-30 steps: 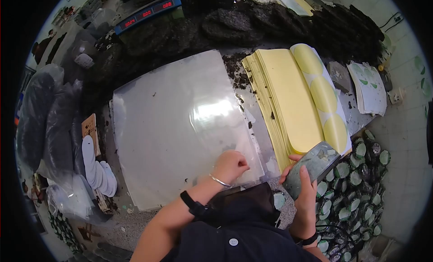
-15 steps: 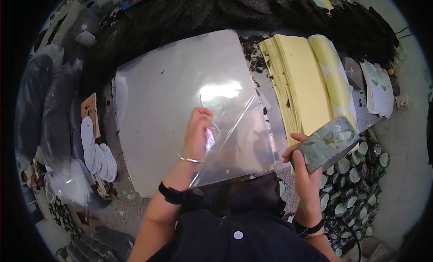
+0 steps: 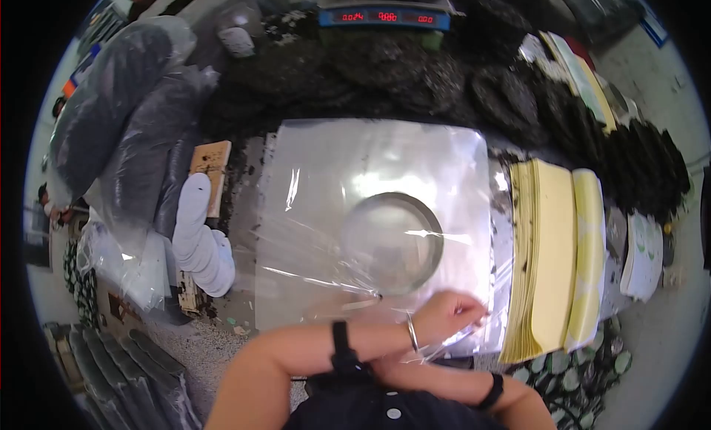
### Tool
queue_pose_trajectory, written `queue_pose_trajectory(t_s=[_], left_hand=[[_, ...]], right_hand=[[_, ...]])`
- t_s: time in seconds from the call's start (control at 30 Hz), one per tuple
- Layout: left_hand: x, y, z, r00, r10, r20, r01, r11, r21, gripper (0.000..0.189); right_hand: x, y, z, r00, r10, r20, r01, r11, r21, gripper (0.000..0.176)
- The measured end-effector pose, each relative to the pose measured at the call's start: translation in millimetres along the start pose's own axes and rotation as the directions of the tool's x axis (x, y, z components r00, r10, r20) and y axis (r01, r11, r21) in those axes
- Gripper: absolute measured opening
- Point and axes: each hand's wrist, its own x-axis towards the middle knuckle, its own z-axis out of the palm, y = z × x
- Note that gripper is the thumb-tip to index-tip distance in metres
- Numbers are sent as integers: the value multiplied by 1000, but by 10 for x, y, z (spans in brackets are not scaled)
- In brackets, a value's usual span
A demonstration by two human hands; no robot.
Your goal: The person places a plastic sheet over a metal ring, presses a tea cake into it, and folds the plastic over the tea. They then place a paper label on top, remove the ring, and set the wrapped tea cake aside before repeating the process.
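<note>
A stack of clear plastic film [image 3: 311,178] covers the work surface in front of me. On it lies a round ring [image 3: 438,245] with a dark rim, and the film shows through its middle. My forearms cross low over the film. My left hand [image 3: 448,317], wearing a bracelet, is at the right near edge of the stack, fingers curled in a pinch on a creased piece of film. My right hand [image 3: 348,305] reaches left beneath the left forearm; it is blurred, and its fingers cannot be made out.
Yellow paper sheets [image 3: 544,260] lie on the right, beside a roll of round labels [image 3: 589,260]. White discs [image 3: 196,234] overlap on the left near plastic-wrapped dark bundles [image 3: 141,148]. Dark round cakes [image 3: 385,67] and a scale display [image 3: 383,18] are at the back.
The ring-like grey-green thing left my right hand and a ring lies on the film. My left hand moved right; my right hand moved left, crossing under it. The view shifted, showing the scale.
</note>
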Motion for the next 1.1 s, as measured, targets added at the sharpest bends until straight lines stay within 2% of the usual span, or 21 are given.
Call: queue_pose_trajectory(t_s=[0.03,0.07,0.1,0.17,0.2,0.27,0.3,0.33,0.43,0.5,0.57,0.63,0.7,0.73,0.77,0.8,0.87,0.97,1.03,1.07,1.1], left_hand=[[-10,-285,-27,997,38,-74,-14,953,301,30],[56,-795,-186,910,415,13,-327,699,636,31],[0,-749,-275,905,426,4,-326,686,651,31],[-255,-586,-366,739,651,175,-568,461,682,28],[-548,-482,-430,733,661,160,-563,458,688,28],[-1408,-231,-630,723,667,-179,-230,477,848,34],[-1704,-100,-682,632,720,-287,-15,382,924,33],[-1928,-1,-777,509,782,-360,219,287,932,32],[-2507,-381,-1169,492,716,-495,510,223,831,30],[-2656,36,-1753,264,845,-464,566,254,784,31],[-2647,411,-2606,5,869,-495,629,382,677,29],[-2593,615,-3417,-97,905,-415,774,331,539,28],[-2628,390,-4184,49,880,-473,894,172,413,29],[-2690,188,-4470,160,806,-570,904,113,413,23],[-2719,-85,-4984,333,577,-746,933,-90,348,11],[-2695,-82,-4864,316,730,-606,922,-84,379,3],[-2707,-12,-4719,148,856,-495,857,139,496,6],[-2667,32,-4756,-243,598,-764,480,759,441,19],[-2756,29,-4866,-197,447,-873,405,848,342,15],[-2842,-10,-4951,-199,441,-875,406,850,335,15],[-2939,-50,-5030,-119,455,-883,350,851,391,14]], right_hand=[[-154,242,419,930,-337,-147,343,939,21,49],[-217,104,-134,951,-274,144,274,962,22,47],[-319,-93,-659,891,-177,418,194,981,3,45],[-587,174,-754,939,-327,-104,341,855,391,34],[-752,295,-763,912,-131,-390,310,841,443,32],[-841,416,-741,642,64,-764,196,950,244,30],[-765,499,-715,487,-27,-873,35,999,-11,29],[-784,748,-522,695,-105,-712,-71,974,-214,30],[-1006,777,-441,763,-169,-624,-10,962,-273,29],[-981,987,-592,688,6,-726,72,994,76,60],[-713,832,-1102,386,77,-919,63,992,110,26],[-357,754,-1761,275,-99,-956,122,990,-67,28],[-52,531,-2375,188,-202,-961,91,978,-188,23],[91,431,-2749,256,-280,-925,103,960,-262,20],[149,510,-3265,304,-331,-893,52,942,-332,18],[291,592,-3541,319,-306,-897,57,951,-305,16],[707,873,-4001,384,-263,-885,42,963,-267,15],[1553,1155,-4510,421,-369,-829,21,917,-397,47],[2015,1149,-4637,471,-462,-752,-94,821,-564,81],[2184,1287,-4653,477,-461,-748,-91,821,-564,81],[2359,1447,-4659,626,-374,-684,-112,825,-554,88]])
